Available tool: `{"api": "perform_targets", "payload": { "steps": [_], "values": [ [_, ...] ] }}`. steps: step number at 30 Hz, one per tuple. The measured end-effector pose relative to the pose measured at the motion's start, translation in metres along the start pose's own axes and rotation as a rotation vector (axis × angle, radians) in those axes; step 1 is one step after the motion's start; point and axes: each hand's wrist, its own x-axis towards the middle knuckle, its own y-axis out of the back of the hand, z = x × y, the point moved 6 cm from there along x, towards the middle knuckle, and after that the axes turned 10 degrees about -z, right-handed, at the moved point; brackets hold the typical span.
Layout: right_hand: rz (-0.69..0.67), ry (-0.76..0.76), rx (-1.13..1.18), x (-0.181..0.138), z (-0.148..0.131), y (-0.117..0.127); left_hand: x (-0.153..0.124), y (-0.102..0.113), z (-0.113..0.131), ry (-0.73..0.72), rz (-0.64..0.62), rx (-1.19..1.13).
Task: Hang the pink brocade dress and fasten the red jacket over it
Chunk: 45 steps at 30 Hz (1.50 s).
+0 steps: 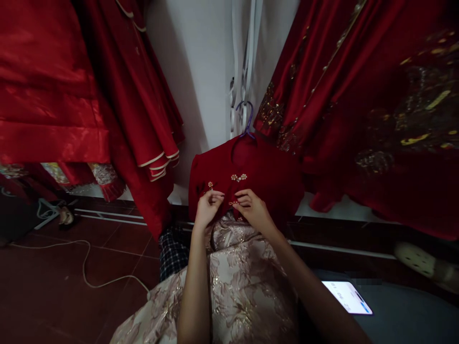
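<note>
A dark red garment with a round neckline hangs on a purple hanger. On its front sit a pearl-beaded flower fastening and another beaded flower ornament to the left. My left hand is at the garment's front, thumb and forefinger pinched together; what lies between them is too small to make out. Across from it, my right hand also pinches, its fingertips at a small beaded piece on the red cloth. Whether the right fingers grip that piece or a thread cannot be told.
Pale floral brocade lies over the lap below the hands. Red garments hang left, and a sequined red garment hangs right. A lit phone rests on a grey surface at right. A cable crosses the tiled floor.
</note>
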Motion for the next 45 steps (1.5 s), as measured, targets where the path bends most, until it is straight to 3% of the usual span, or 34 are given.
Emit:
{"api": "perform_targets", "payload": {
  "steps": [2,4,15,27,37,45],
  "values": [
    [0.014,0.001,-0.012,0.001,0.0,0.004,0.0,0.014,-0.006,-0.038,0.204,0.096],
    [0.017,-0.001,-0.014,0.001,0.0,0.007,0.0,0.019,-0.012,-0.059,0.286,0.125],
    [0.056,0.053,0.135,0.007,-0.014,0.008,0.005,0.011,-0.018,-0.045,0.197,-0.004],
    [0.129,0.131,0.027,0.046,-0.018,-0.028,0.002,0.018,-0.005,-0.008,0.275,-0.218],
    [0.113,0.088,-0.157,0.044,-0.023,-0.035,-0.003,0.023,-0.005,0.0,0.377,-0.021],
    [0.15,0.13,-0.154,0.048,-0.022,-0.036,-0.002,0.024,-0.005,-0.029,0.306,0.102]
  ]
}}
